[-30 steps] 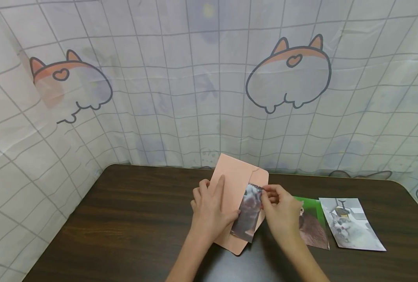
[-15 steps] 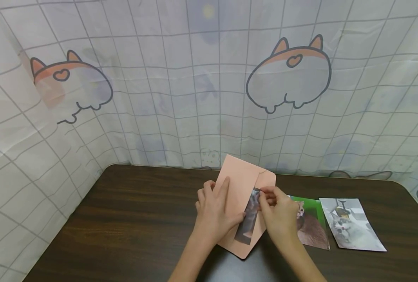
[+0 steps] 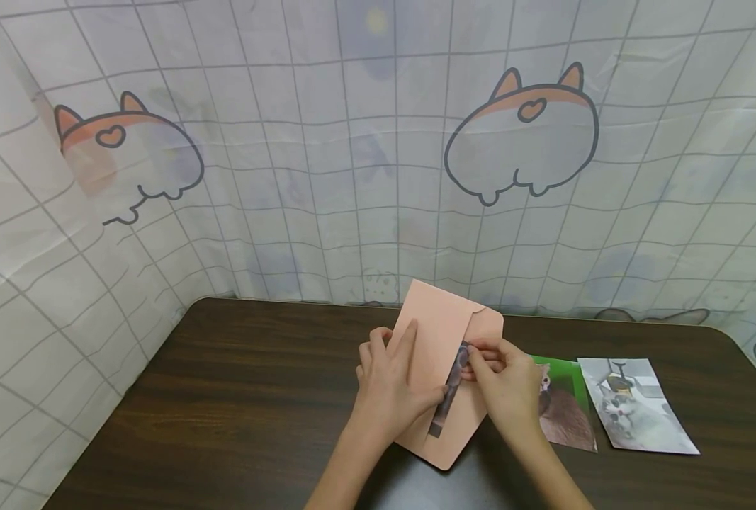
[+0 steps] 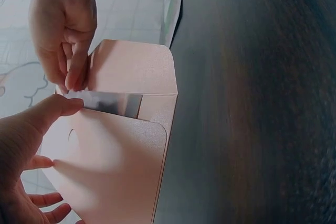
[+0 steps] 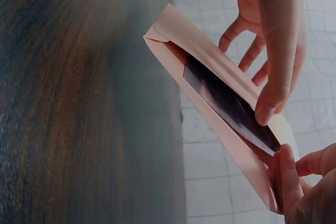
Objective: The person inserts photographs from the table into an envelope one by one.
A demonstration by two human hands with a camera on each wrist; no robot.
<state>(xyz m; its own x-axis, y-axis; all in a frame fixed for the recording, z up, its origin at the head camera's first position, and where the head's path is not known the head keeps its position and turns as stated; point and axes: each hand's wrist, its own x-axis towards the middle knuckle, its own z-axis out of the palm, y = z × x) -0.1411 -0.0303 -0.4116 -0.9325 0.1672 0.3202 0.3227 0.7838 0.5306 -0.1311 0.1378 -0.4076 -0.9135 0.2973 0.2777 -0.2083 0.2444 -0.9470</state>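
Observation:
A pink paper envelope (image 3: 435, 322) is held tilted over the table, its flap folded back on the right. My left hand (image 3: 382, 386) grips its left part, index finger along the front and thumb at the lip of the opening. A dark photo print (image 3: 449, 400) sits mostly inside, with a narrow strip showing along the opening. Thumb and fingertips of my right hand (image 3: 508, 379) pinch the strip's upper end. In the left wrist view, the photo (image 4: 113, 103) lies between flap and front panel. The right wrist view looks into the mouth, where the photo (image 5: 226, 98) shows lengthwise.
Right of my right hand, a photo of a brown cat on green (image 3: 567, 414) lies on the dark wooden table (image 3: 244, 397). Beside it is a photo of a grey and white cat (image 3: 635, 414). A checked white curtain (image 3: 326, 177) hangs behind the table.
The dark photo has slid leftward into the envelope, so its visible part has shrunk to a strip. Envelope and left hand have shifted slightly right; the right hand keeps its pinch.

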